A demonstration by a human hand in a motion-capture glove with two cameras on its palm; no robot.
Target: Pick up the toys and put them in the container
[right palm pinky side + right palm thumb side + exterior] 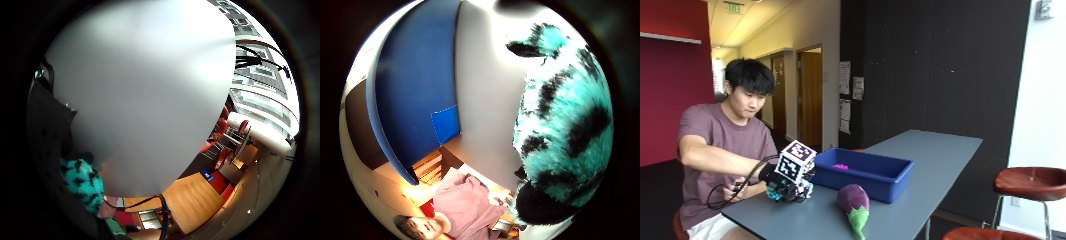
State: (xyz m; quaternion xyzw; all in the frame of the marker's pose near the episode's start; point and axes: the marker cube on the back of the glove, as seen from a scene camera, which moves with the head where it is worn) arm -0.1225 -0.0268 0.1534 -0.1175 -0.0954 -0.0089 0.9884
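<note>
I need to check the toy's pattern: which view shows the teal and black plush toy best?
The thumb-side palm view: the teal and black plush toy fills much of it, fur and black patches plain. The little-finger-side palm view catches only an edge of it. In the outside view it is mostly hidden under the right hand near the blue container.

Plush toy (788, 192) within the fingers (776, 189) on the counter (919, 165); container (866, 172) just beyond them, eggplant toy (854, 202) beside it.
</note>
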